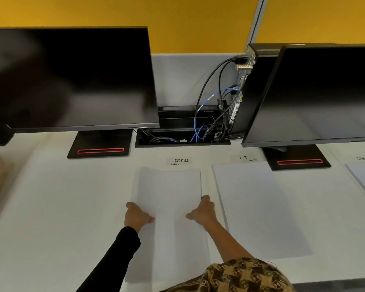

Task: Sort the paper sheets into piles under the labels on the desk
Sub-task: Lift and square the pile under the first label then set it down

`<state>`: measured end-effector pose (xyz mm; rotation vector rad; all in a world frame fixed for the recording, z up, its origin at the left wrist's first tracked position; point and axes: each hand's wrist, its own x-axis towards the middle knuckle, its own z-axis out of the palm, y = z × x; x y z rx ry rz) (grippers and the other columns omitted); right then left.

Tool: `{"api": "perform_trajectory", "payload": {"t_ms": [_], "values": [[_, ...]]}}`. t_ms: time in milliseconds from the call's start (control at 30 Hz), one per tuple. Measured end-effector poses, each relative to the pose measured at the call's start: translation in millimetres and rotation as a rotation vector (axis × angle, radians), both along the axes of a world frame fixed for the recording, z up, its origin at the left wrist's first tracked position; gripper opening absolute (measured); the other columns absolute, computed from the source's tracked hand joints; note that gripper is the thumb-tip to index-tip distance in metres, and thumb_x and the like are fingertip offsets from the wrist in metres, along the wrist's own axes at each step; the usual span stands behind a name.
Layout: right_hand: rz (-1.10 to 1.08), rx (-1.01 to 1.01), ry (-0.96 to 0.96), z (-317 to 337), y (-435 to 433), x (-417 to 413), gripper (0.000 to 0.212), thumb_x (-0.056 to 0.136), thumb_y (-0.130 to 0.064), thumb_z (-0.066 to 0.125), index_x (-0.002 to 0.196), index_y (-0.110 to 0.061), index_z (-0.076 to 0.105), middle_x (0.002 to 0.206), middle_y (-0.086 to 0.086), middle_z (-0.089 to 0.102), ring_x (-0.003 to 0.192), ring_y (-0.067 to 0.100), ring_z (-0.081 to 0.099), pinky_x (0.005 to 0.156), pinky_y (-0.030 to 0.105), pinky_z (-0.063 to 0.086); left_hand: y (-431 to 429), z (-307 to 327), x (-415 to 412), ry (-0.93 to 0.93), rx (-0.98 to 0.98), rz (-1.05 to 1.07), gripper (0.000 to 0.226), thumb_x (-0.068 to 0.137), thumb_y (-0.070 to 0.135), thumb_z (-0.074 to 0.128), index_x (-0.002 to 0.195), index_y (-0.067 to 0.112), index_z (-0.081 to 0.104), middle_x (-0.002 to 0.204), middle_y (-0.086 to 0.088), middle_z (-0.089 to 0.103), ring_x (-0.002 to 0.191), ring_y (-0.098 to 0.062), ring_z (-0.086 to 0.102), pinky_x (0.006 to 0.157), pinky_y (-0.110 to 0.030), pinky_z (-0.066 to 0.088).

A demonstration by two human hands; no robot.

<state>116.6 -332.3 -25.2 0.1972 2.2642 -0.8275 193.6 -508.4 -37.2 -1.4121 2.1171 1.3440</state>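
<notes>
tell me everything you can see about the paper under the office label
The paper is white and looks blank, one sheet or a thin stack, I cannot tell. It lies lengthwise away from the person on the desk, just below the OFFICE label, its far edge slightly wavy. The left hand holds its left edge and the right hand its right edge, thumbs on top. A gap separates it from the pile to its right.

The left hand (137,216) and right hand (202,211) grip the paper sheets (169,192) by opposite side edges, thumbs on top. Directly beyond the grip lies the OFFICE label (181,160). Right of the grip, 1 flat pile (261,207) lies below the I.T label (243,158). Farther beyond stand 2 dark screens: left monitor (72,81), right monitor (316,95).
</notes>
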Motion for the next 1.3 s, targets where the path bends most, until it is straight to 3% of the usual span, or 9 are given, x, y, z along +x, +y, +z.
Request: {"api": "perform_trajectory", "payload": {"t_ms": [167, 333, 433, 533, 633, 833, 967, 1133, 1300], "values": [[0.039, 0.199, 0.076, -6.1, -8.8, 2.8, 0.069, 0.081, -0.023, 0.070, 0.135, -0.007, 0.030, 0.135, 0.011, 0.037, 0.124, 0.024, 0.041, 0.094, 0.028, 0.044, 5.7, -4.6, 1.6, 0.083, -0.107, -0.007, 0.028, 0.078, 0.000, 0.058, 0.104, 0.008, 0.052, 0.111, -0.021, 0.058, 0.096, -0.036, 0.058, 0.084, -0.039, 0.050], [-0.002, 0.237, 0.162, -6.0, -22.0, 9.0, 0.063, 0.081, -0.012, 0.067, 0.133, -0.015, 0.030, 0.131, 0.010, 0.030, 0.115, 0.025, 0.040, 0.088, 0.030, 0.050, 12.9, -13.7, 3.2, 0.027, -0.233, -0.090, 0.044, 0.084, 0.008, 0.050, 0.128, 0.011, 0.047, 0.130, -0.020, 0.044, 0.114, -0.039, 0.044, 0.087, -0.031, 0.032], [-0.012, 0.208, 0.145, -10.9, -23.5, 10.0, 0.068, 0.081, -0.009, 0.066, 0.136, -0.016, 0.026, 0.130, 0.012, 0.029, 0.110, 0.024, 0.047, 0.090, 0.033, 0.052, 15.9, -12.2, 11.1, 0.128, -0.195, -0.033, 0.034, 0.081, 0.000, 0.048, 0.114, 0.008, 0.053, 0.118, -0.020, 0.051, 0.104, -0.037, 0.052, 0.082, -0.033, 0.041], [-0.061, 0.121, 0.095, -12.7, -22.3, 10.8, 0.079, 0.080, -0.009, 0.069, 0.140, -0.017, 0.018, 0.131, 0.014, 0.032, 0.103, 0.023, 0.052, 0.091, 0.035, 0.051, 15.0, -0.5, 14.9, 0.307, 0.007, 0.000, 0.029, 0.079, -0.014, 0.041, 0.081, 0.013, 0.051, 0.084, -0.012, 0.058, 0.075, -0.026, 0.056, 0.063, -0.028, 0.045], [-0.160, -0.002, 0.081, -8.8, -15.0, 10.1, 0.083, 0.078, -0.007, 0.069, 0.142, -0.015, 0.016, 0.129, 0.012, 0.047, 0.108, 0.026, 0.056, 0.094, 0.041, 0.050, 14.3, 13.9, 19.4, 0.359, 0.082, -0.023, 0.031, 0.080, -0.014, 0.043, 0.080, 0.017, 0.050, 0.083, -0.016, 0.059, 0.065, -0.024, 0.052, 0.057, -0.027, 0.044], [-0.439, -0.490, 0.332, 36.1, -8.5, -7.0, 0.047, 0.081, -0.016, 0.070, 0.122, -0.002, 0.054, 0.121, 0.012, 0.061, 0.108, 0.027, 0.059, 0.095, 0.037, 0.049, 9.3, 70.4, 12.1, 0.675, 0.125, 0.024, 0.032, 0.076, 0.001, 0.061, 0.090, 0.029, 0.053, 0.094, -0.001, 0.064, 0.086, -0.025, 0.064, 0.071, -0.029, 0.053], [-0.457, -0.808, 0.676, 106.4, -19.3, -9.3, 0.013, 0.090, -0.011, 0.059, 0.102, -0.012, 0.056, 0.093, -0.009, 0.062, 0.083, -0.007, 0.060, 0.079, 0.016, 0.047, 9.7, 123.7, -10.3, 0.968, 0.102, 0.094, 0.039, 0.086, -0.009, 0.054, 0.112, 0.020, 0.053, 0.100, 0.008, 0.063, 0.090, -0.008, 0.062, 0.071, -0.013, 0.054], [-0.476, -1.021, 0.823, 140.2, -24.1, 4.1, 0.026, 0.092, -0.010, 0.054, 0.116, -0.022, 0.051, 0.100, -0.021, 0.061, 0.088, -0.017, 0.060, 0.072, 0.002, 0.047, 17.5, 151.1, -14.0, 1.122, 0.070, 0.131, 0.035, 0.086, 0.001, 0.062, 0.112, 0.023, 0.054, 0.105, 0.003, 0.064, 0.098, -0.013, 0.062, 0.088, -0.031, 0.050], [-0.464, -0.981, 0.758, 130.3, -15.9, 12.4, 0.026, 0.089, -0.017, 0.060, 0.111, -0.025, 0.049, 0.097, -0.017, 0.058, 0.085, -0.004, 0.061, 0.059, 0.000, 0.045, 19.9, 134.9, -3.2, 1.005, 0.074, 0.142, 0.068, 0.049, 0.046, 0.077, 0.112, 0.034, 0.054, 0.113, 0.001, 0.063, 0.104, -0.021, 0.061, 0.091, -0.045, 0.053]]}}
